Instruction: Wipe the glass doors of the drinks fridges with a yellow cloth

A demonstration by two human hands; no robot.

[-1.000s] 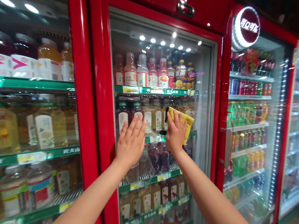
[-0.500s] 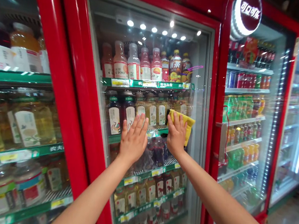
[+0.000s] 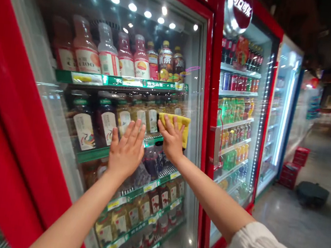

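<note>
My right hand (image 3: 173, 140) presses a yellow cloth (image 3: 184, 127) with a dark edge flat against the glass door (image 3: 185, 164) of a red drinks fridge. Its fingers lie spread over the cloth. To the left, my left hand (image 3: 126, 151) is held palm toward the same glass, fingers stretched out and nothing in it; whether it touches the pane I cannot tell. Behind the glass stand rows of bottles, among them a dark bottle with a white label (image 3: 84, 126) and pink juice bottles (image 3: 85, 50) on the shelf above.
A second red-framed fridge (image 3: 264, 124) with lit shelves of soft drinks stands to the right. Its long handle (image 3: 216, 146) sticks out near my right forearm. Farther along the floor are red boxes (image 3: 289, 174) and a dark round object (image 3: 311, 194).
The view has swung to the right, so the fridges sit farther left and more floor shows. Both hands keep nearly the same places on the door, the right still on the cloth.
</note>
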